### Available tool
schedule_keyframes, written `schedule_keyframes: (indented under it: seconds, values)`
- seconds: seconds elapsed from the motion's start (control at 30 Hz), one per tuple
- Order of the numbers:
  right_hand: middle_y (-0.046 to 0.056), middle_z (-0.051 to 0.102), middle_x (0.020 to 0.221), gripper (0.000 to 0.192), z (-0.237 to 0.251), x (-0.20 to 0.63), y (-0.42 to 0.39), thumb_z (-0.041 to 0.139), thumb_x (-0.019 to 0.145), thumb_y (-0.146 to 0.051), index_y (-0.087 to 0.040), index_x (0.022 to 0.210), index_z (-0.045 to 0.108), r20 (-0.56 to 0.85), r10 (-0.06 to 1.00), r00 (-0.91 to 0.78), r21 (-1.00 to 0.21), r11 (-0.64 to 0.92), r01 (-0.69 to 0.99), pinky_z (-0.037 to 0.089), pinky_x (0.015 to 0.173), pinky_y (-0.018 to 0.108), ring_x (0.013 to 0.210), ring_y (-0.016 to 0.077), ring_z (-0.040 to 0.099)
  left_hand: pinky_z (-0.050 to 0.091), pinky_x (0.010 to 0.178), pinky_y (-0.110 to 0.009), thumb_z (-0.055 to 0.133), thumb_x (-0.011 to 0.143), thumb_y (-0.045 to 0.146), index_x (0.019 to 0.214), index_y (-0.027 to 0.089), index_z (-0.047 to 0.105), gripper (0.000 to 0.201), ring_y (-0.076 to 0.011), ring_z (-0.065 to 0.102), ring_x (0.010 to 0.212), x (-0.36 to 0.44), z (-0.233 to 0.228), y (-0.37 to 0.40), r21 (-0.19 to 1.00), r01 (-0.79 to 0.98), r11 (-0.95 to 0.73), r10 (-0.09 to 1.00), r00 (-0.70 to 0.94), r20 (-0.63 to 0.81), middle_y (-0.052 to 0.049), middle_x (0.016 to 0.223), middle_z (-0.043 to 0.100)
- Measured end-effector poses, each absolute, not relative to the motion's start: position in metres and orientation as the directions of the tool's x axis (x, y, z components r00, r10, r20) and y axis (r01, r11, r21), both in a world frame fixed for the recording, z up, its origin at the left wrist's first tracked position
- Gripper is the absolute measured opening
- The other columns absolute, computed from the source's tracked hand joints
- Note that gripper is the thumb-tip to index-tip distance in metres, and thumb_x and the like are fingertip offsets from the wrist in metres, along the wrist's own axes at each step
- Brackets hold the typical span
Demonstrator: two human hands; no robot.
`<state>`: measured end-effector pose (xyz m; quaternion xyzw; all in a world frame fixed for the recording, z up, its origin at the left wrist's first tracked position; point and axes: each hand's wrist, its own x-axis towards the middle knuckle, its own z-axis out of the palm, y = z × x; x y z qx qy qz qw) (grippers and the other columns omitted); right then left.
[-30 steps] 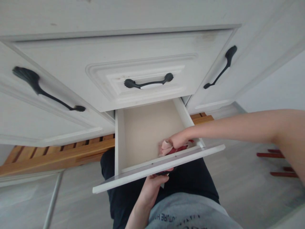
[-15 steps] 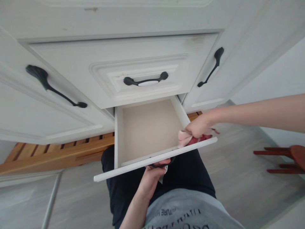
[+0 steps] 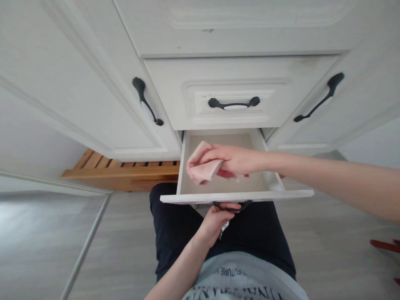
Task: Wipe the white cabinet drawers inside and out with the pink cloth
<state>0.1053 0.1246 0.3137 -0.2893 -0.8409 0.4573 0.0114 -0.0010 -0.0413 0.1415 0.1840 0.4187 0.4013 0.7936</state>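
A white drawer [image 3: 237, 196] is pulled out over my lap, its pale bottom partly covered by my arm. My right hand [image 3: 229, 158] is closed around a pink and red cloth [image 3: 203, 164], bunched up over the left part of the drawer. Whether the cloth touches the drawer cannot be made out. Below the drawer front, my left hand [image 3: 217, 218] grips the dark drawer handle [image 3: 246, 206], fingers curled round its bar. A small silvery piece [image 3: 224, 227] shows beside that hand; what it is stays unclear.
Above is a closed drawer with a dark handle [image 3: 234, 104]. Cabinet doors with dark handles [image 3: 146, 102] flank it. A slatted wooden bench [image 3: 125, 173] stands under the cabinet at left. Reddish wooden legs [image 3: 384, 246] show at far right on the grey floor.
My right hand has carried the cloth from the drawer's front right corner across to its left side. My left hand stays on the handle. The view has swung left.
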Motion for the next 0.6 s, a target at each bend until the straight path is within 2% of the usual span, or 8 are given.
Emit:
schedule_keyframes:
  seconds: [0.03,0.1,0.23,0.37,0.5,0.53,0.6]
  values:
    - [0.006,0.066,0.123,0.060,0.302,0.070,0.120,0.047,0.080,-0.001,-0.028,0.130,0.067,-0.231,0.405,-0.885,-0.848,0.361,0.387,0.040,0.046,0.013,0.062,0.0060,0.057,0.045,0.093,-0.030,0.075,0.059,0.016,0.089,0.017,0.084,0.032,-0.0227,0.066,0.100,0.000,0.142,-0.042,0.627,-0.488,0.607,0.792,0.308,-0.527,-0.007,0.098,0.080]
    - [0.002,0.069,0.114,0.064,0.276,0.011,0.110,0.045,0.079,0.000,-0.028,0.133,0.065,-0.231,0.311,-0.922,-0.928,0.214,0.305,0.046,0.055,0.015,0.067,0.0073,0.060,0.045,0.092,-0.030,0.076,0.058,0.016,0.086,0.016,0.084,0.030,-0.0236,0.065,0.102,0.003,0.143,-0.043,0.624,-0.499,0.602,0.792,0.270,-0.548,-0.007,0.098,0.080]
    - [0.001,0.072,0.114,0.043,0.239,-0.030,0.096,0.056,0.078,-0.004,-0.019,0.115,0.073,-0.283,0.249,-0.926,-0.955,0.019,0.297,0.051,0.074,0.017,0.090,0.0123,0.066,0.045,0.096,-0.033,0.077,0.056,0.016,0.082,0.016,0.083,0.026,-0.0272,0.064,0.109,0.005,0.142,-0.044,0.619,-0.540,0.569,0.809,0.235,-0.539,-0.008,0.098,0.080]
    - [0.000,0.072,0.119,0.037,0.243,0.023,0.096,0.063,0.078,-0.012,-0.020,0.113,0.074,-0.365,0.286,-0.886,-0.931,-0.088,0.355,0.052,0.078,0.019,0.097,0.0145,0.067,0.044,0.104,-0.038,0.078,0.056,0.013,0.081,0.015,0.082,0.025,-0.0317,0.064,0.115,0.004,0.142,-0.042,0.632,-0.533,0.562,0.816,0.233,-0.528,-0.009,0.098,0.080]
    - [0.001,0.075,0.102,0.035,0.264,0.114,0.095,0.063,0.081,-0.020,-0.021,0.115,0.074,-0.602,0.299,-0.740,-0.796,-0.153,0.586,0.054,0.071,0.023,0.082,0.0145,0.068,0.045,0.107,-0.040,0.077,0.057,0.013,0.080,0.014,0.082,0.024,-0.0330,0.063,0.119,0.003,0.138,-0.041,0.625,-0.534,0.569,0.815,0.260,-0.518,-0.010,0.103,0.079]
    - [0.002,0.075,0.097,0.033,0.270,0.137,0.094,0.064,0.083,-0.024,-0.021,0.114,0.074,-0.647,0.339,-0.683,-0.754,-0.154,0.638,0.054,0.070,0.024,0.079,0.0150,0.068,0.046,0.106,-0.038,0.077,0.058,0.013,0.081,0.015,0.083,0.024,-0.0318,0.064,0.117,0.002,0.137,-0.041,0.626,-0.527,0.574,0.812,0.264,-0.521,-0.010,0.103,0.079]
    - [0.003,0.076,0.093,0.029,0.280,0.177,0.091,0.066,0.083,-0.029,-0.020,0.109,0.076,-0.663,0.488,-0.568,-0.699,-0.132,0.703,0.055,0.071,0.026,0.079,0.0165,0.069,0.048,0.102,-0.035,0.077,0.058,0.013,0.082,0.016,0.083,0.024,-0.0293,0.065,0.113,0.001,0.134,-0.041,0.629,-0.515,0.582,0.805,0.262,-0.532,-0.009,0.099,0.080]
